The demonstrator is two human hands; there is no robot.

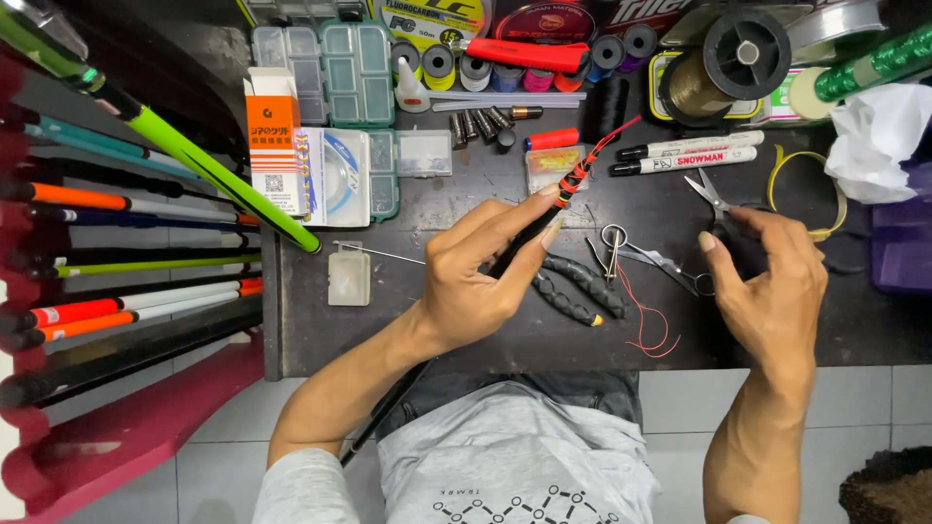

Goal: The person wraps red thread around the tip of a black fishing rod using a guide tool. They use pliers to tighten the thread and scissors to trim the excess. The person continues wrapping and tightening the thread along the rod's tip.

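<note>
Dark workbench (466, 340), rod (544, 218) between left fingers (544, 199).

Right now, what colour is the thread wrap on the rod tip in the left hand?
Red-orange, wound over the black rod held by the left hand; head view shows it best.

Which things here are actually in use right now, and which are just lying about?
In use: left hand holding the black rod with red thread wrap; right hand at the scissors.

Lying about: pliers, two markers, thread spools, tackle boxes.
</note>
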